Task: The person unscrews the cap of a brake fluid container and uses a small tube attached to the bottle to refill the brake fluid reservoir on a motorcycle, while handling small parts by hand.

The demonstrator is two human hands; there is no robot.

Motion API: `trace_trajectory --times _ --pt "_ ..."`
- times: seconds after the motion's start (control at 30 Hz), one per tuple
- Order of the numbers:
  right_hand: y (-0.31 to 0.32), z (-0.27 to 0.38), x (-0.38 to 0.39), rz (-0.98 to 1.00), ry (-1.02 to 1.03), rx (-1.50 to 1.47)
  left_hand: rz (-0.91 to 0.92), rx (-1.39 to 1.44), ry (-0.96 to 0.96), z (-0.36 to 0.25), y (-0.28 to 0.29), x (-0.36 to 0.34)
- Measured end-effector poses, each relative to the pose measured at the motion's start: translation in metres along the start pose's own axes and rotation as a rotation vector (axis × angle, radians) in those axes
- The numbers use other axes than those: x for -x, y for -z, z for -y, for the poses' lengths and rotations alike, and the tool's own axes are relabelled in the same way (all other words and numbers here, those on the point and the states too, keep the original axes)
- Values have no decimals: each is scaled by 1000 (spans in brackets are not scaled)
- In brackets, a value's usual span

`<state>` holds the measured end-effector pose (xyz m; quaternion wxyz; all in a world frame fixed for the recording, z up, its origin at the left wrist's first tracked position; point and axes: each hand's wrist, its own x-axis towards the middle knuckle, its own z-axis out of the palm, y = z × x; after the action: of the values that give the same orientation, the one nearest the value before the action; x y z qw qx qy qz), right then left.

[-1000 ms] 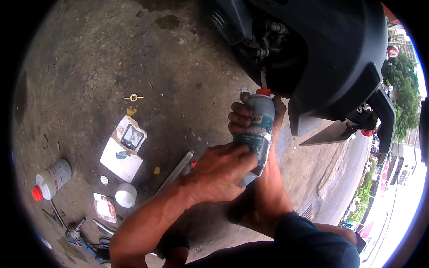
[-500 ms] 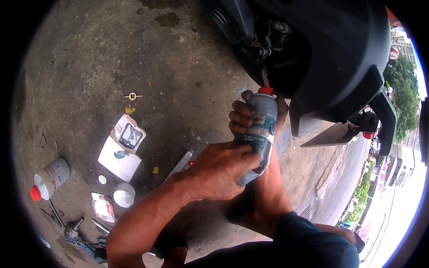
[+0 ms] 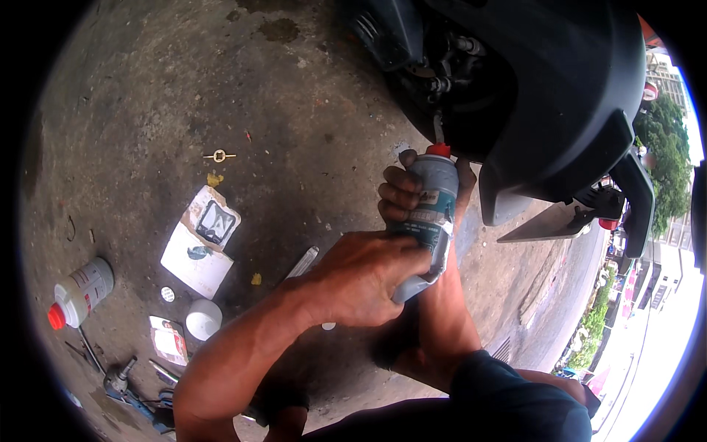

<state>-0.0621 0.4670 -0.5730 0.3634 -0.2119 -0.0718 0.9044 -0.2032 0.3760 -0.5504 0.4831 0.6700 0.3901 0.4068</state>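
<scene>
A grey squeeze bottle with a teal label and red cap is tilted slightly, its pale narrow spout pointing up into the dark underside of a black scooter body. My right hand grips the upper part of the bottle, fingers wrapped round its left side and thumb on the right. My left hand clasps the bottle's crumpled lower part from the left, fingers pressed into it. Dark metal fittings show just above the spout; where its tip ends is hard to tell.
On the stained floor lie a brass key-like tool, torn white packaging, a white cap, a red-capped bottle, a power tool and a long clear strip. A street and trees are at right.
My hands keep their grip, and the bottle has shifted very slightly right in the picture. The floor items appear a little higher and further left, as the view moved slightly.
</scene>
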Motion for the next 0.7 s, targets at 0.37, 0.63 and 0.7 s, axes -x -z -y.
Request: trace_trajectory --times 0.37,0.63,0.7 --pt "3 2 -1 71 -19 -40 133 66 71 -5 7 -5" --pt "6 4 0 55 -24 -24 171 104 89 -2 8 -8" --pt "7 3 -1 51 -31 -17 160 129 83 0 8 -8"
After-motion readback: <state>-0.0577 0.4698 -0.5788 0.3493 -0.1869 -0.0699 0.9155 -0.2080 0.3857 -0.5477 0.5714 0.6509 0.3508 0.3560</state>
